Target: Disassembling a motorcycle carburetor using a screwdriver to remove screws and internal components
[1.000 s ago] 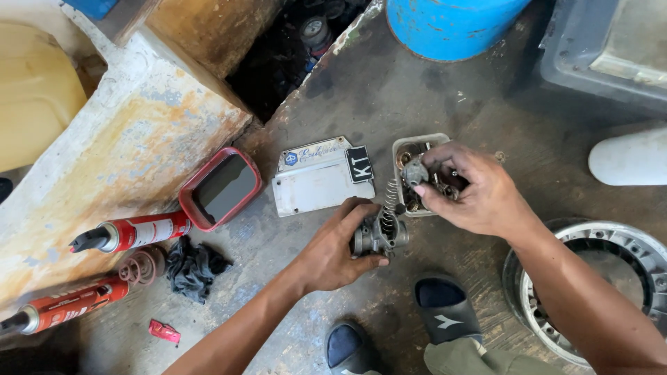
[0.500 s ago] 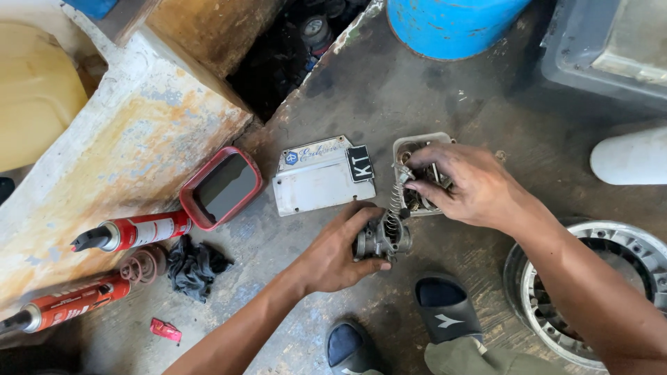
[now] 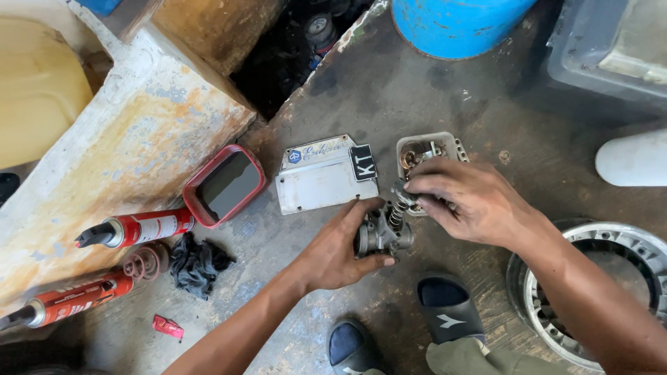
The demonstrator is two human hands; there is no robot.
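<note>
Single head-worn view, steeply downward, close above the hands (image 3: 410, 222) and concrete floor (image 3: 389, 90).

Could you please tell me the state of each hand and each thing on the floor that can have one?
left hand: gripping the metal carburetor part
right hand: pinching the spring atop it
parts tray: open, holds small pieces
red dish: upright, holds dark liquid
spray cans: lying flat
black rag: crumpled

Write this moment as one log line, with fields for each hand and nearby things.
left hand: holds metal part | right hand: fingers on spring atop part | nearby: small tray, grey plate
</note>
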